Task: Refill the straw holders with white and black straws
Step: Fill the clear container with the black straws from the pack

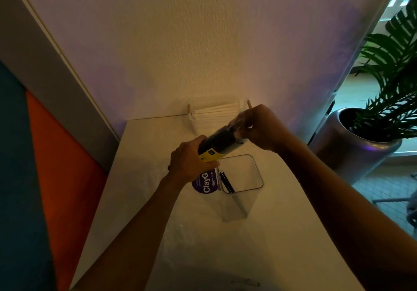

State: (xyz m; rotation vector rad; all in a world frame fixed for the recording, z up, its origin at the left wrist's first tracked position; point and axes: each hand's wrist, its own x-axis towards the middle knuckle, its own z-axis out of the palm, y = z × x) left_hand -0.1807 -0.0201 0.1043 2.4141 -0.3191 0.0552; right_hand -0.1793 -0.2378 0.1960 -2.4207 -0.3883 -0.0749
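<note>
The left hand (188, 162) has its grip clenched round a pack of black straws (222, 142), held over the clear holder (241, 178) mid-bench. The right hand (259, 128) pinches the pack's plastic end. If that wrap tears open suddenly, straws could spill past the holder. White straws (214, 112) lie at the bench's far edge. The pack's opening is blurred, its state unclear.
</note>
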